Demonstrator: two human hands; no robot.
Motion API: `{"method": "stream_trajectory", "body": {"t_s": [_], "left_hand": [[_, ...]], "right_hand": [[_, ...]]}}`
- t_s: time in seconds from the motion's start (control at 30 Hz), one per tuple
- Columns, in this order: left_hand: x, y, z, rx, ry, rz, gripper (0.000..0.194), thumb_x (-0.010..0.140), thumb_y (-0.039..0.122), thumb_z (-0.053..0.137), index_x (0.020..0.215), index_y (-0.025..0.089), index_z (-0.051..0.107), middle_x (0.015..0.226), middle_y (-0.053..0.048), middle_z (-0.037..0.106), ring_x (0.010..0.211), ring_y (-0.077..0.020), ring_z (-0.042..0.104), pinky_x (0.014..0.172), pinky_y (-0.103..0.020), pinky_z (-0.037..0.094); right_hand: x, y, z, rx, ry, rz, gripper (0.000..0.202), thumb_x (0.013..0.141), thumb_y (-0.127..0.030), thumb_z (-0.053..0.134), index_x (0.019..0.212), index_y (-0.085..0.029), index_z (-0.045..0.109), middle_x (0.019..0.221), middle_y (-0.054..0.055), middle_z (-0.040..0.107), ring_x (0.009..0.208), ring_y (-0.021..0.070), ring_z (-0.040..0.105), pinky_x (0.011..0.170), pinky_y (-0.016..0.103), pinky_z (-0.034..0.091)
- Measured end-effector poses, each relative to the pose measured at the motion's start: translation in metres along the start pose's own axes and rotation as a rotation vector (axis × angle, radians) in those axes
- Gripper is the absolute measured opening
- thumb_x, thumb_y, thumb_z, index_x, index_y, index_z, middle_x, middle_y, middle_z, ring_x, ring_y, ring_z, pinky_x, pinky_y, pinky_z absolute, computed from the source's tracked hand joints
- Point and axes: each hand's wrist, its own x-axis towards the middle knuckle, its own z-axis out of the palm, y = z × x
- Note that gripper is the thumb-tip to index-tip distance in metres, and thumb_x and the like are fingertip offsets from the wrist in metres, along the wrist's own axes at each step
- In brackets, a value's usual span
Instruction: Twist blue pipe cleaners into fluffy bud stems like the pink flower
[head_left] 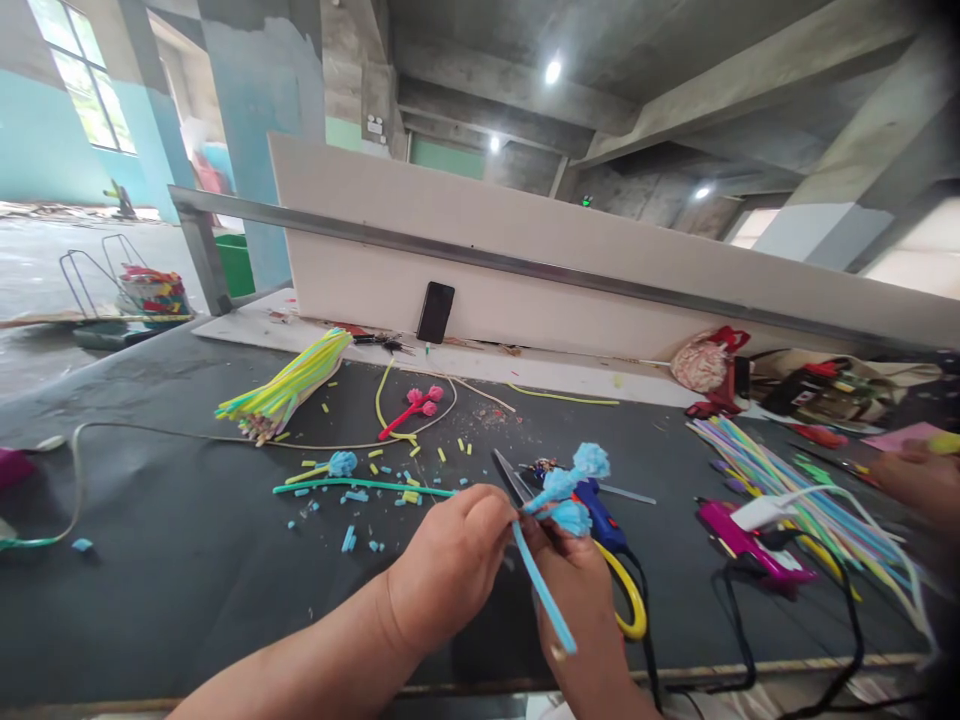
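Observation:
My left hand point(457, 560) is closed, its fingertips pinching a light blue pipe cleaner point(544, 590) whose free end slants down to the right. Close beside it, my right hand point(577, 600) is closed around the stem of a blue pipe-cleaner flower point(591, 462) with fluffy balled heads. Scissors point(513, 478) with a yellow handle lie behind and beside my right hand; their middle is hidden. A blue glue gun point(596, 515) rests just beyond that hand. A teal pipe cleaner point(367, 484) runs along the table towards my left hand.
Blue and yellow clippings lie around a blue pom-pom point(343, 463). Farther back are a pipe-cleaner bundle point(289, 385), a red piece point(412, 410) and a phone point(436, 313). At right are a magenta power strip point(754, 545), cords, more pipe cleaners point(772, 470) and another person's hand point(919, 480).

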Motion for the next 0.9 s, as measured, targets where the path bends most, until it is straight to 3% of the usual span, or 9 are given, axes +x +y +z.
{"method": "stream_trajectory", "body": {"t_s": [0.1,0.2,0.33,0.43,0.63,0.77,0.83,0.9], "left_hand": [[-0.001,0.002,0.002,-0.058,0.045,-0.084,0.013,0.085,0.012,0.044,0.081,0.018,0.056,0.077,-0.004,0.06,0.07,-0.014,0.055,0.068,-0.025,0.045],[0.0,0.006,0.005,-0.209,0.125,-0.262,0.013,0.084,0.015,0.047,0.074,0.018,0.055,0.071,-0.002,0.059,0.066,-0.013,0.053,0.066,-0.025,0.044],[0.005,0.009,0.007,-0.555,0.171,-0.536,0.013,0.079,0.018,0.053,0.066,0.017,0.053,0.064,0.001,0.054,0.059,-0.0122,0.053,0.06,-0.025,0.045],[0.009,0.008,0.007,-0.794,0.17,-0.662,0.014,0.075,0.018,0.057,0.063,0.017,0.051,0.06,0.003,0.05,0.054,-0.0107,0.053,0.056,-0.024,0.046],[0.01,0.005,0.004,-1.164,0.093,-0.854,0.016,0.072,0.022,0.063,0.065,0.016,0.05,0.054,0.003,0.055,0.046,-0.009,0.051,0.048,-0.022,0.046],[0.012,0.0,-0.002,-1.308,-0.109,-0.968,0.018,0.064,0.022,0.069,0.062,0.012,0.054,0.049,0.002,0.051,0.039,-0.0079,0.047,0.036,-0.018,0.041],[0.013,-0.002,-0.006,-1.337,-0.191,-0.983,0.021,0.067,0.027,0.069,0.064,0.01,0.058,0.052,-0.001,0.055,0.04,-0.0084,0.05,0.037,-0.018,0.043],[0.013,-0.004,-0.01,-1.344,-0.236,-0.963,0.026,0.073,0.034,0.067,0.07,0.008,0.061,0.059,-0.005,0.061,0.045,-0.0092,0.056,0.041,-0.018,0.046]], "right_hand": [[-0.002,-0.001,-0.001,-0.028,-0.042,0.058,0.018,0.071,-0.036,0.071,0.077,-0.019,0.068,0.071,0.002,0.067,0.069,0.0206,0.059,0.068,0.031,0.047],[-0.001,0.004,-0.002,-0.029,-0.048,0.068,0.02,0.074,-0.039,0.067,0.08,-0.021,0.068,0.073,0.002,0.066,0.071,0.0211,0.058,0.071,0.032,0.047],[0.001,0.009,-0.001,-0.039,-0.081,0.001,0.02,0.075,-0.042,0.064,0.076,-0.022,0.065,0.071,0.003,0.063,0.071,0.0219,0.057,0.067,0.032,0.048],[0.001,0.007,0.0,-0.114,-0.105,-0.076,0.02,0.077,-0.041,0.063,0.075,-0.022,0.064,0.068,0.002,0.061,0.066,0.0201,0.056,0.061,0.03,0.048],[-0.001,0.002,0.002,-0.089,-0.285,-0.13,0.019,0.084,-0.037,0.057,0.072,-0.022,0.057,0.059,-0.002,0.052,0.051,0.0145,0.05,0.049,0.026,0.044],[0.0,-0.001,0.001,0.085,-0.467,-0.032,0.017,0.084,-0.033,0.058,0.072,-0.021,0.059,0.062,-0.001,0.055,0.054,0.015,0.053,0.053,0.028,0.046],[0.002,-0.001,0.0,0.195,-0.437,0.053,0.014,0.082,-0.033,0.061,0.074,-0.021,0.06,0.065,-0.001,0.057,0.054,0.0151,0.054,0.053,0.029,0.047],[0.003,-0.001,-0.001,0.247,-0.328,0.097,0.014,0.078,-0.034,0.066,0.075,-0.021,0.062,0.063,-0.001,0.057,0.051,0.0148,0.053,0.051,0.03,0.048]]}}
